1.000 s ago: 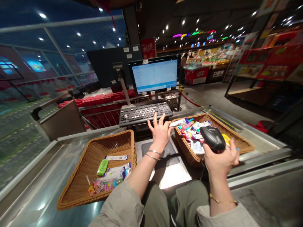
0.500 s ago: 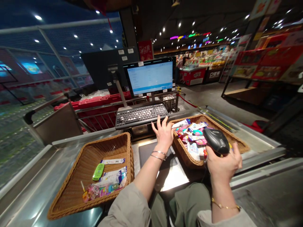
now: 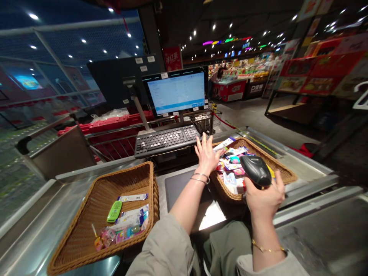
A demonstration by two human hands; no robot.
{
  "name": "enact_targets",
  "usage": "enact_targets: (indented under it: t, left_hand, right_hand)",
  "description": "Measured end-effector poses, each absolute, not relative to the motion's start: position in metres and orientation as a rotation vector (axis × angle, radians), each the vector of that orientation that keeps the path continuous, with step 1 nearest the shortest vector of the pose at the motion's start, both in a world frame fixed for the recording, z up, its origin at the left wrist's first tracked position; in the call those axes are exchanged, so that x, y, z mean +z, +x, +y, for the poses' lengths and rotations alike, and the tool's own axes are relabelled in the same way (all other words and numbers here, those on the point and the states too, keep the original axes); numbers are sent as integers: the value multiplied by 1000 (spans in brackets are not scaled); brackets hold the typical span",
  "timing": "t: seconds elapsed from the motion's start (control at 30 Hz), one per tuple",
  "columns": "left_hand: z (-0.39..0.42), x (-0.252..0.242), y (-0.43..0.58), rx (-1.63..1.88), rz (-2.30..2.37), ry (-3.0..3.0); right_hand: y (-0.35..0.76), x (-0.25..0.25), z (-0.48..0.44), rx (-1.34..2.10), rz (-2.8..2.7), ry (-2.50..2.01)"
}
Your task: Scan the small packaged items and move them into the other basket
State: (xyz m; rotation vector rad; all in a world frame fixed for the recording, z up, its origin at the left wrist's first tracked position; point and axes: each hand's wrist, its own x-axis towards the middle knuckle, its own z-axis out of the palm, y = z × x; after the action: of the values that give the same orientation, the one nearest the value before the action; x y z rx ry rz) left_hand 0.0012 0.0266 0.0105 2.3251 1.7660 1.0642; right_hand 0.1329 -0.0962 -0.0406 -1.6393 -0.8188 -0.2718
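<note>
My left hand [image 3: 205,155] is open with its fingers spread, hovering over the near corner of a wicker basket [image 3: 283,175] heaped with small bright packets. Its fingertips are close to a long white packet [image 3: 223,144] at the basket's edge. My right hand [image 3: 264,199] grips a black handheld barcode scanner [image 3: 255,170] above the same basket. A second wicker basket [image 3: 97,226] on the left holds a green oblong item [image 3: 114,211] and several packets.
Between the baskets lies a dark scale plate [image 3: 184,189] on the steel checkout counter [image 3: 313,191]. Beyond stand a keyboard [image 3: 166,141] and a monitor [image 3: 176,92]. Red baskets [image 3: 109,123] are stacked behind, and lit shop displays lie far right.
My left hand has moved right, closer to the heaped basket, with its fingers spread wider. The whole scene has shifted left in the view. The scanner stays in my right hand.
</note>
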Motion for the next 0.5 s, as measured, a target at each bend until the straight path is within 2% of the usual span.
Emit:
enact_targets:
  t: [0.17, 0.5]
  left_hand:
    - [30, 7, 4, 1039, 1753, 2238]
    - [2, -3, -50, 1052, 1885, 2498]
  right_hand:
    - [136, -44, -96, -300, -836, -1645]
    - [124, -43, -94, -231, -816, -1643]
